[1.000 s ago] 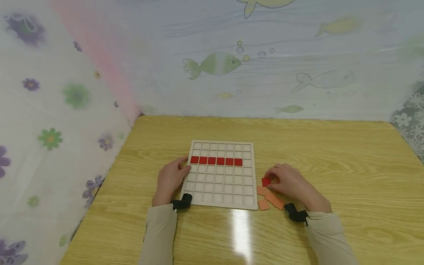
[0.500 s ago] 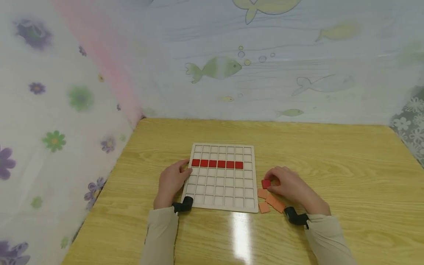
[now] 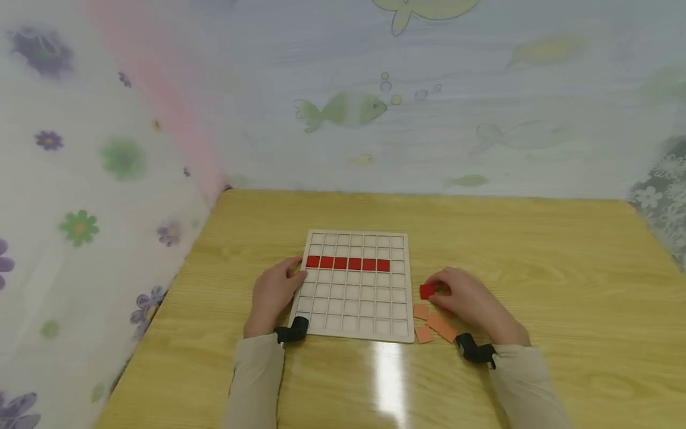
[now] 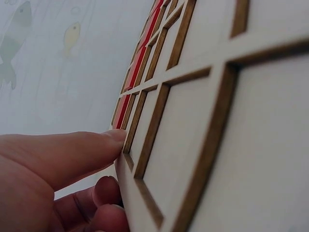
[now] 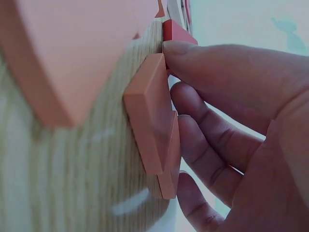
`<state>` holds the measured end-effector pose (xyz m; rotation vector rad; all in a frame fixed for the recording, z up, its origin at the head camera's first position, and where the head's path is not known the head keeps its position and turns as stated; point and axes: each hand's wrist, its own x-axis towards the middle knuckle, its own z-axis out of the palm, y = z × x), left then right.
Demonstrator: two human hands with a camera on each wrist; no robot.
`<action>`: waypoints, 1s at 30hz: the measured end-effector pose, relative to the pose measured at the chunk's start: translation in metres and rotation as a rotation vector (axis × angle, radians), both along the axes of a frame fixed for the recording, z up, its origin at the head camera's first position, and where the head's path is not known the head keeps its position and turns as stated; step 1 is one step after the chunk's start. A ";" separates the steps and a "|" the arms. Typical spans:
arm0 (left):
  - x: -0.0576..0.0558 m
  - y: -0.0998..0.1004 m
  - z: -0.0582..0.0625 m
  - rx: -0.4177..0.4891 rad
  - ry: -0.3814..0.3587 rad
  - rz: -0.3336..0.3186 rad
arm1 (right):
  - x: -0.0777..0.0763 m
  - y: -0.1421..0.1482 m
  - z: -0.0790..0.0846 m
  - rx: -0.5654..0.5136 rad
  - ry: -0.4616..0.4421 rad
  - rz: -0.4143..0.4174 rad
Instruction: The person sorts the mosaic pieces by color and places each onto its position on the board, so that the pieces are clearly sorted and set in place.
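A pale wooden grid board (image 3: 351,344) lies on the table, with a row of red square tiles (image 3: 340,263) in its third row from the far side. My left hand (image 3: 273,295) holds the board's left edge. In the left wrist view its thumb (image 4: 91,150) lies on the rim, the other fingers curled against the side. Just right of the board, my right hand (image 3: 466,298) pinches one red tile (image 3: 426,291) between thumb and fingers. In the right wrist view that tile (image 5: 176,33) shows past the thumb tip, partly hidden by it.
Several orange tiles (image 3: 424,334) lie on the table close to the board's right edge, below the right hand; some overlap. Black wrist cameras (image 3: 474,348) jut from both sleeves. A patterned curtain (image 3: 343,149) stands behind the wooden table (image 3: 536,238) and on its left.
The red tile in my right hand has shifted slightly away from the orange tiles. My left hand stays at the board's edge. The head view has moved a little.
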<state>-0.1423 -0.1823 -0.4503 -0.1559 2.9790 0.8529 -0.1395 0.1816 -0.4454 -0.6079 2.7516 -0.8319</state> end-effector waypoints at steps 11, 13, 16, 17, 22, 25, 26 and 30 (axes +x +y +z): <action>-0.007 -0.005 0.005 -0.004 0.018 -0.022 | 0.000 -0.005 0.006 -0.034 -0.043 -0.039; -0.007 -0.004 0.004 0.012 0.005 -0.024 | 0.001 -0.004 0.008 -0.030 -0.047 -0.041; -0.007 -0.002 0.002 0.028 -0.004 -0.023 | 0.001 -0.002 0.009 -0.022 -0.032 -0.049; -0.007 -0.002 0.001 0.030 -0.004 -0.021 | 0.001 -0.001 0.009 -0.023 -0.024 -0.054; -0.004 -0.004 0.000 0.024 -0.007 0.003 | 0.001 -0.001 0.008 -0.038 0.013 -0.073; -0.003 -0.003 0.001 0.030 -0.010 -0.010 | 0.002 -0.001 0.007 -0.051 0.024 -0.100; -0.003 -0.003 0.001 0.030 -0.010 -0.015 | 0.002 -0.001 0.006 -0.054 0.026 -0.107; -0.002 -0.002 0.001 0.028 -0.004 -0.018 | 0.003 -0.001 0.007 -0.067 0.020 -0.129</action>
